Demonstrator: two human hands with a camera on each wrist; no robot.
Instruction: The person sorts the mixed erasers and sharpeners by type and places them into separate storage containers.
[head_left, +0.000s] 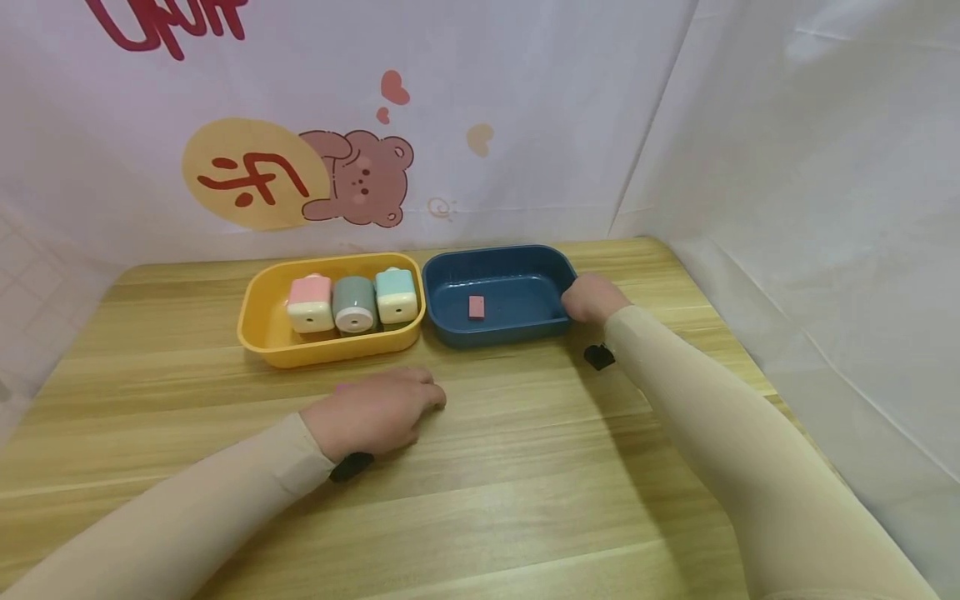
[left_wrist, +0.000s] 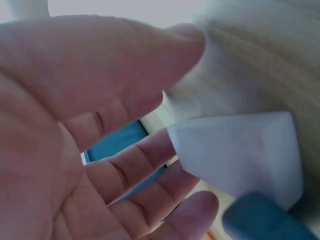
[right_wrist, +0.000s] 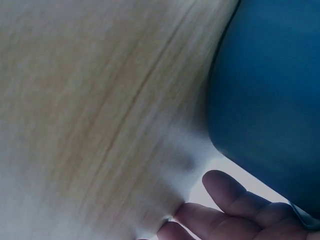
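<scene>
My left hand [head_left: 378,408] is low over the table in front of the yellow bin, its fingers loosely bent and apart. In the left wrist view, a whitish, flat-sided block [left_wrist: 240,150] lies at the fingertips, with a blurred teal piece [left_wrist: 265,220] beside it. A sliver of pink [head_left: 342,387] shows behind the left hand. My right hand [head_left: 595,298] grips the right-hand rim of the blue bin [head_left: 495,337], with its fingers [right_wrist: 235,205] along the outer wall. Inside that bin lies a small pink block [head_left: 476,307].
Left of the blue bin, the yellow bin [head_left: 300,358] holds a pink-and-cream piece [head_left: 311,302], a grey-and-white one [head_left: 354,304] and a light-blue-and-cream one [head_left: 396,295], each with a small hole. White cloth [head_left: 540,125] hangs behind the wooden table [head_left: 480,500] and along its right side.
</scene>
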